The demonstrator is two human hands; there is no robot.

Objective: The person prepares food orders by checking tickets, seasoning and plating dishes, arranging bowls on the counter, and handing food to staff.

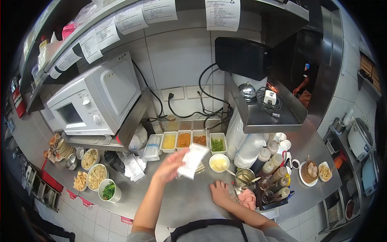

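My left hand (171,166) is raised over the steel counter (169,201), its fingers closed on a white paper slip (193,161). Any print on the slip is too blurred to read. Behind the slip stand small white tubs of yellow, orange, brown and chopped green (218,144) toppings. My right hand (221,192) lies on the counter with its fingers spread, holding nothing. Just right of it are a crumpled pink cloth (247,199) and a metal pot (244,178) with utensils in it. A white bowl of pale yellow food (219,163) sits beyond that hand.
Squeeze bottles (278,175) crowd the right side. At left stand tubs of noodles (97,177) and a cup of greens (109,191). Crumpled receipts (134,167) lie behind them. A microwave (94,97) and a metal shelf (269,117) overhang the counter. Another person (304,86) shows at the back right.
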